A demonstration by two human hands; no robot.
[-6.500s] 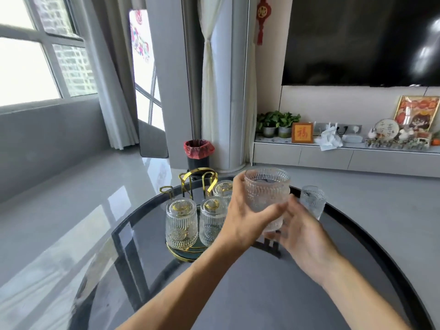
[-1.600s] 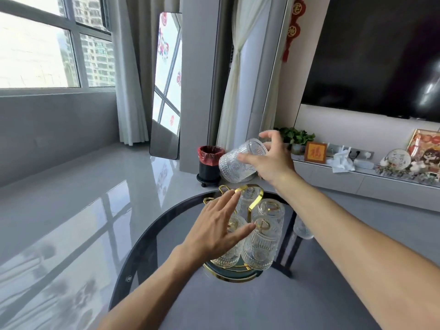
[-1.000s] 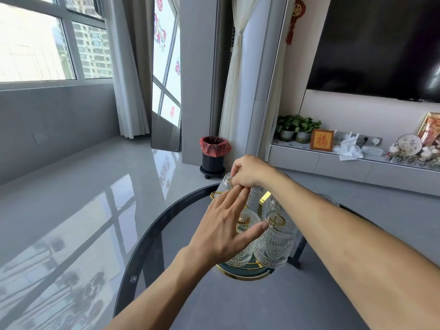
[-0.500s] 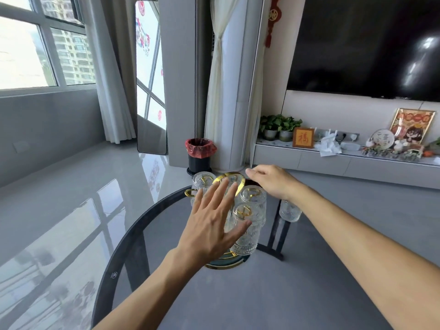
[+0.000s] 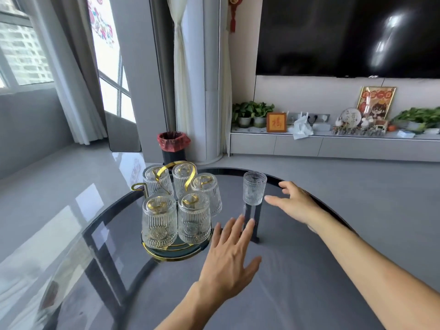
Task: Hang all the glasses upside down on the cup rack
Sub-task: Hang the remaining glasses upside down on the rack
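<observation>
A gold cup rack [image 5: 177, 164] with a round dark base [image 5: 176, 252] stands on the dark glass table [image 5: 285, 294]. Several ribbed clear glasses hang upside down on it, among them a front-left one [image 5: 159, 222] and a front-right one [image 5: 194, 219]. One empty gold hook [image 5: 137, 186] sticks out at the rack's left. A single ribbed glass [image 5: 254, 188] stands upright on the table to the right of the rack. My right hand [image 5: 294, 202] is open, fingers spread, just right of that glass without touching it. My left hand [image 5: 229, 253] hovers open beside the rack's base.
The table's curved black rim [image 5: 316, 201] runs close behind my right hand. Beyond it are a black bin with a red bag [image 5: 173, 145] on the floor, a low TV cabinet [image 5: 333, 144] with plants and ornaments, and a wall television [image 5: 347, 34].
My right hand set its glass upside down on the rack, let go and moved right to the upright glass. My left hand drew back from the rack to its right side.
</observation>
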